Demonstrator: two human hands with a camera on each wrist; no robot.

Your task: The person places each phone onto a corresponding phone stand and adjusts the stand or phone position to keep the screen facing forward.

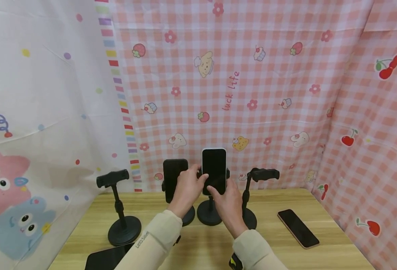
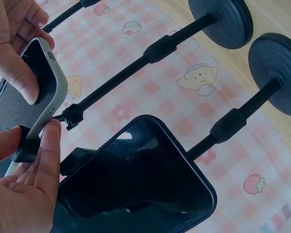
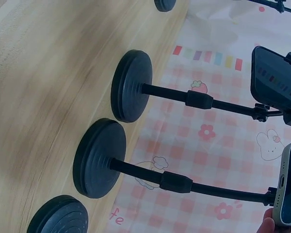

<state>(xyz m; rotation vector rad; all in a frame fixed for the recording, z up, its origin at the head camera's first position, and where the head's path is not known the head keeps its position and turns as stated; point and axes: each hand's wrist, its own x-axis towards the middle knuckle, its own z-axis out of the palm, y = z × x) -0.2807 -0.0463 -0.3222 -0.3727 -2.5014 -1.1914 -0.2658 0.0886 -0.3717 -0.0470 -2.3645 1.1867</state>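
Note:
A white-edged smartphone (image 1: 215, 161) stands upright in the clamp of a black phone stand (image 1: 208, 213). My left hand (image 1: 188, 187) is at the phone's left side. In the left wrist view its thumb and fingers pinch the black clamp jaw (image 2: 28, 149) at the phone's edge. My right hand (image 1: 230, 202) grips the lower right of the phone, thumb over the screen and fingers at the side and behind. Only some of its fingers (image 3: 266, 224) show in the right wrist view. Close by on the left, a black phone (image 1: 172, 176) sits in another stand.
An unloaded phone stand (image 1: 124, 228) is at the left and another (image 1: 250, 217) at the right. One phone (image 1: 298, 228) lies on the right of the wooden table (image 1: 269, 243). Another (image 1: 104, 258) lies front left. Patterned cloth (image 1: 269, 75) hangs behind.

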